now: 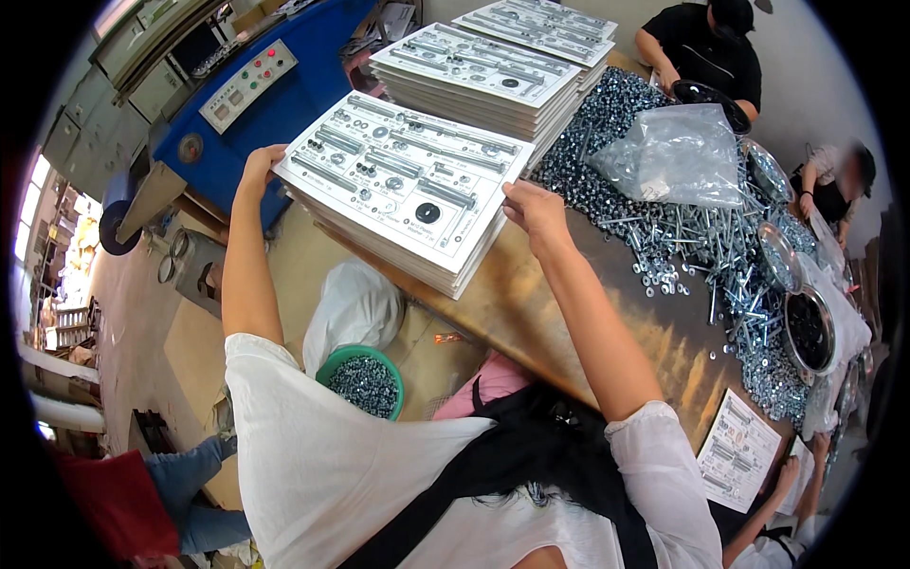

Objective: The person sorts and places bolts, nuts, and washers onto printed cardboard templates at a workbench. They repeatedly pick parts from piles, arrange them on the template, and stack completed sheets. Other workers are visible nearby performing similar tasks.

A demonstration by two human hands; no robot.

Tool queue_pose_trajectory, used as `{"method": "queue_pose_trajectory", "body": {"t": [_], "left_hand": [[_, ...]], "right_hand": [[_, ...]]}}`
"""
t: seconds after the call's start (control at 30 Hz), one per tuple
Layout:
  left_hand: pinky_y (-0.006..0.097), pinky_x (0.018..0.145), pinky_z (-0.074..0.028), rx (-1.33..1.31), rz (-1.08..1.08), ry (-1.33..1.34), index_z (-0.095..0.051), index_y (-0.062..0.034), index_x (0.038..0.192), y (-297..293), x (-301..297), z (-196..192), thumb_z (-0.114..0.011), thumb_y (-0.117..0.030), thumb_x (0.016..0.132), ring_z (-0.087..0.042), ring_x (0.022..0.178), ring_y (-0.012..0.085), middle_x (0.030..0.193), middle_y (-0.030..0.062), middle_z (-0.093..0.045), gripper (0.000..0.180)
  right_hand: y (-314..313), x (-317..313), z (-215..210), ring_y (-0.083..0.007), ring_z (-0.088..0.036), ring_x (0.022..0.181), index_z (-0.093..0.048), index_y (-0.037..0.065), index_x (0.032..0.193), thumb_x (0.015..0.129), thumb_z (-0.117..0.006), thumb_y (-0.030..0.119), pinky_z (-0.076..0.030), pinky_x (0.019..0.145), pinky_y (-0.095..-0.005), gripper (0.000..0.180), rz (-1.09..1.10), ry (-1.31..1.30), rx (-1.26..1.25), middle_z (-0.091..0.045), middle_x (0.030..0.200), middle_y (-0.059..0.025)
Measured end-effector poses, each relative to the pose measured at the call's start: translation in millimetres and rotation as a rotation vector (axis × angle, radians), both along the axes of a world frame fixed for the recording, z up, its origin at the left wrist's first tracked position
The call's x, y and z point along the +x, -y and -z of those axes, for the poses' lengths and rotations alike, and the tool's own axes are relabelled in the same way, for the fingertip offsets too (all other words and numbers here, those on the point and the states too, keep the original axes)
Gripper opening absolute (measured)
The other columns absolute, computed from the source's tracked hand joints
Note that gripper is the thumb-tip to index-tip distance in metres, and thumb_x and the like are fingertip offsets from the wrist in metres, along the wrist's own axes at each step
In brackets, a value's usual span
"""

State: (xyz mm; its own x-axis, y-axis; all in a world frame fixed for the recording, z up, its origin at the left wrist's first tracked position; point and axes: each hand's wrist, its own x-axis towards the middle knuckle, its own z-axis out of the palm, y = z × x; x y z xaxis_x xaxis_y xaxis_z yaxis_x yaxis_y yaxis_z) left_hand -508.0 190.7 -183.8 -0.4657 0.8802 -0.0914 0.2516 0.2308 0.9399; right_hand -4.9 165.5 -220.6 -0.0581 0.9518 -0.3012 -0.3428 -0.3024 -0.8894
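A thick stack of white printed cards (408, 190) picturing screws and nuts lies at the near corner of the brown table (531, 313). My left hand (259, 167) grips the stack's left edge. My right hand (534, 214) holds its right edge, fingers curled over the top card. Two more stacks of the same cards, one (474, 71) and another (542, 27), stand just behind it.
A heap of loose screws and nuts (682, 237) with a clear plastic bag (678, 156) covers the table's right side, beside metal bowls (809, 327). A blue machine (237, 104) stands left. A green basin of nuts (363, 379) sits on the floor. Other people work at the top right (706, 47) and lower right (787, 484).
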Motion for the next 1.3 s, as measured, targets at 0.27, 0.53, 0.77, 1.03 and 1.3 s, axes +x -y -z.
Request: {"method": "queue_pose_trajectory", "body": {"t": [0.27, 0.53, 0.77, 1.03, 1.3], "left_hand": [[0.029, 0.088, -0.049, -0.036, -0.043, -0.095, -0.070, 0.0036, 0.118, -2, 4, 8, -0.049, -0.007, 0.088, -0.067, 0.096, 0.0203, 0.107, 0.0134, -0.072, 0.038], [0.027, 0.081, -0.051, 0.186, -0.193, -0.767, -0.077, -0.0129, 0.110, -1, 8, 15, -0.056, -0.013, 0.086, -0.067, 0.088, 0.0153, 0.105, 0.0063, -0.076, 0.032], [0.028, 0.092, -0.046, 0.630, -0.113, -0.527, -0.067, -0.0018, 0.118, 100, 124, -42, -0.053, -0.008, 0.100, -0.058, 0.103, 0.0157, 0.118, 0.0058, -0.066, 0.024], [0.024, 0.071, -0.043, 0.817, 0.283, -0.616, -0.061, -0.0003, 0.098, 149, 311, -60, -0.045, 0.005, 0.099, -0.050, 0.084, 0.0129, 0.111, 0.0054, -0.054, 0.016], [0.031, 0.079, -0.045, 0.824, 0.634, -0.679, -0.062, -0.0021, 0.086, 153, 405, -48, -0.058, 0.005, 0.087, -0.055, 0.092, 0.0211, 0.096, 0.0096, -0.056, 0.008]], "right_hand": [[0, -1, 8, -0.0122, -0.066, 0.079, -0.067, -0.006, 0.113, 0.089, -0.073, 0.012, -0.058, 0.068, -0.0241, 0.031, -0.036, -0.031, -0.019, -0.071, 0.094, -0.0072], [49, 140, 26, -0.0120, -0.066, 0.089, -0.067, 0.004, 0.123, 0.100, -0.059, 0.017, -0.056, 0.078, -0.0260, 0.028, -0.238, 0.138, 0.162, -0.070, 0.113, -0.0060], [196, 438, 69, -0.0123, -0.067, 0.087, -0.067, 0.003, 0.120, 0.098, -0.055, 0.009, -0.056, 0.072, -0.0260, 0.026, 0.710, 0.481, 0.154, -0.070, 0.112, -0.0081], [493, 738, 135, -0.0367, -0.063, 0.114, -0.067, 0.008, 0.125, 0.082, -0.046, -0.001, -0.048, 0.098, -0.0422, 0.049, 0.938, 1.848, -0.662, -0.067, 0.119, -0.0226], [537, 764, 147, -0.0331, -0.065, 0.112, -0.067, 0.010, 0.128, 0.077, -0.045, -0.008, -0.049, 0.096, -0.0361, 0.058, 0.913, 1.450, -0.473, -0.067, 0.119, -0.0234]]}}
